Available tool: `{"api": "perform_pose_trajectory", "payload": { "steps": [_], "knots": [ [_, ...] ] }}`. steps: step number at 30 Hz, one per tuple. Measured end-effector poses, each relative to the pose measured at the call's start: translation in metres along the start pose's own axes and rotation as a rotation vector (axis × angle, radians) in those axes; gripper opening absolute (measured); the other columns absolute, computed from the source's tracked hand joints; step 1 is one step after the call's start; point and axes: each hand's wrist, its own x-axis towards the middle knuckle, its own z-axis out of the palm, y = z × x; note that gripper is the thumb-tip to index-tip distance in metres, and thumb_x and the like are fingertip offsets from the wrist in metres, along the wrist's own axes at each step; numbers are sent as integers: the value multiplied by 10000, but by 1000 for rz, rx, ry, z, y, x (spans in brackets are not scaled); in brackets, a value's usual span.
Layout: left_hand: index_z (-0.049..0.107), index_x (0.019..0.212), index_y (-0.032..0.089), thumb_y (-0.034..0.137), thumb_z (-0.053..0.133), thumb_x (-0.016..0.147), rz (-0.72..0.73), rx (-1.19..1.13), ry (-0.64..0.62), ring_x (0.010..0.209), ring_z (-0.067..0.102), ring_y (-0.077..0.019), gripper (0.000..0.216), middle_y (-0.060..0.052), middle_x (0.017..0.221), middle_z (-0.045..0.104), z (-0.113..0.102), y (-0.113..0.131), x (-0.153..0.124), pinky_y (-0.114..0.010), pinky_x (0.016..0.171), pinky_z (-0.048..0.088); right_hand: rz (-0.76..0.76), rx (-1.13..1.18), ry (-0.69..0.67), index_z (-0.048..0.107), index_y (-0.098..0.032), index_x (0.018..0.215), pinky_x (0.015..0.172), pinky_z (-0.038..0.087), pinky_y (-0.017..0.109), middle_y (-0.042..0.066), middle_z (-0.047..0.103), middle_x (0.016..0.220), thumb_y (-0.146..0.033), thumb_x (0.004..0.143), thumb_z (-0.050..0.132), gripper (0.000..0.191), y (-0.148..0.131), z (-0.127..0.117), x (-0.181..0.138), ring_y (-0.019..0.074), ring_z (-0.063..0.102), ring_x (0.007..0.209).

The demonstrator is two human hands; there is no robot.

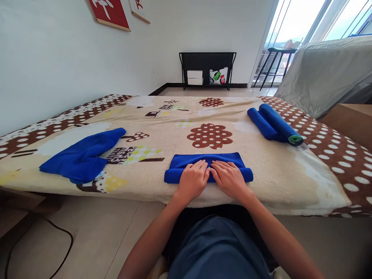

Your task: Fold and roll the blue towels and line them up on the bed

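Observation:
A blue towel point(174, 175) lies partly rolled at the near edge of the blanket-covered bed, its flat end stretching away from me. My left hand point(194, 176) rests on the roll just left of its middle, fingers stretched forward over it. Beside it, my right hand point(228, 176) lies on the roll to the right of the middle, fingers also laid out flat. The fingertips of both hands nearly meet. To the left is a crumpled blue towel point(83, 157). On the right, rolled blue towels point(274, 124) sit side by side, one showing a green-edged end.
The beige patterned blanket point(157, 131) has brown polka-dot borders. Beyond it stands a black rack point(208, 64) with white boxes. A covered piece of furniture point(328, 69) and a cardboard box point(351, 122) are on the right. A black cable point(69, 240) runs over the floor.

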Motion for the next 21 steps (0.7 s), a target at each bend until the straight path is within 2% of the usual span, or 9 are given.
{"api": "perform_pose_trajectory", "payload": {
  "steps": [4, 8, 12, 17, 21],
  "knots": [
    [644, 1285, 170, 448, 351, 1042, -100, 44, -24, 1343, 535, -264, 471, -122, 1391, 615, -3, -25, 2, -460, 1069, 411, 82, -13, -10, 672, -218, 1232, 1035, 440, 423, 66, 659, 1310, -435, 1054, 350, 427, 26, 0, 1, 225, 590, 1269],
    [645, 1296, 216, 474, 362, 1032, -209, 90, -27, 1352, 527, -266, 465, -105, 1412, 598, -9, -49, -5, -472, 1083, 408, 175, -31, -25, 664, -252, 1262, 1062, 441, 456, 61, 650, 1324, -470, 1049, 344, 441, 47, -2, -4, 229, 575, 1293],
    [650, 1294, 232, 482, 379, 1019, -286, 105, 30, 1334, 539, -285, 460, -105, 1414, 598, -9, -71, -14, -496, 1087, 400, 229, -15, -20, 657, -245, 1276, 1082, 429, 480, 73, 631, 1350, -466, 1048, 339, 450, 66, 0, -10, 235, 556, 1315],
    [635, 1293, 210, 367, 338, 1034, -219, 23, 131, 1313, 550, -261, 424, -114, 1359, 642, -10, -84, -27, -489, 1126, 330, 158, 50, 78, 631, -214, 1297, 1093, 406, 450, 79, 626, 1360, -432, 1046, 359, 429, 82, 3, -28, 234, 555, 1304],
    [588, 1322, 233, 291, 395, 1027, -121, 53, 293, 1302, 527, -253, 357, -119, 1370, 612, -15, -89, -50, -465, 1102, 302, 117, 115, 113, 471, -230, 1435, 1075, 422, 412, 82, 588, 1406, -450, 1017, 455, 473, 93, -4, -53, 217, 569, 1270]
  ]
}}
